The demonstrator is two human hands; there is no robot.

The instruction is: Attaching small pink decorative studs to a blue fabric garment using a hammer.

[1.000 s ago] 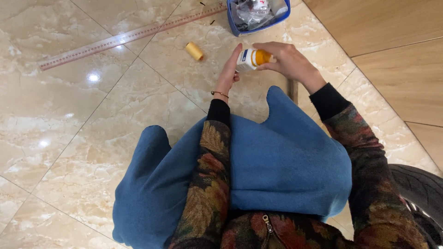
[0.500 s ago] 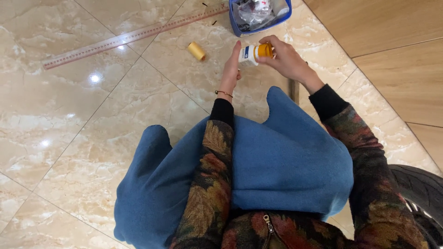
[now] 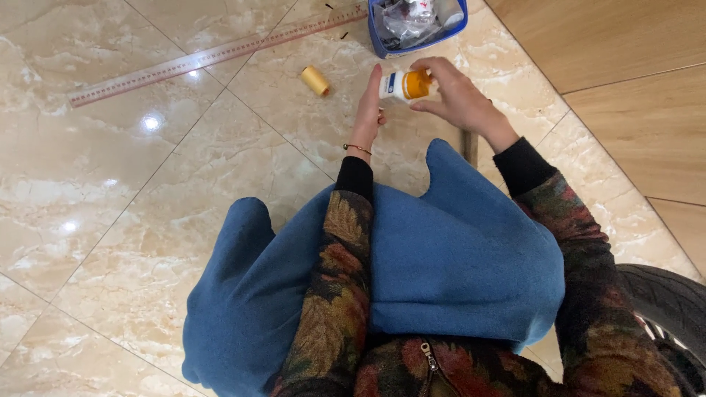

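Note:
Both of my hands hold a small bottle [image 3: 404, 84] with a white label and orange body, lying sideways above the floor. My left hand [image 3: 368, 110] touches its left end with the fingertips. My right hand [image 3: 460, 95] wraps around the orange right end from above. A blue cloth [image 3: 441, 272] is draped over my lap and under my forearms. A yellow thread spool [image 3: 315, 80] lies on the tiled floor to the left of the bottle.
A long metal ruler [image 3: 213, 55] lies diagonally across the marble tiles at the top. A blue basket [image 3: 419, 26] with crumpled items sits beyond my hands. Wood panelling [image 3: 625, 81] runs along the right. A dark tyre [image 3: 669, 301] shows at bottom right.
My hands and the bottle have shifted slightly farther from me, toward the blue basket. The grip on the bottle stays the same.

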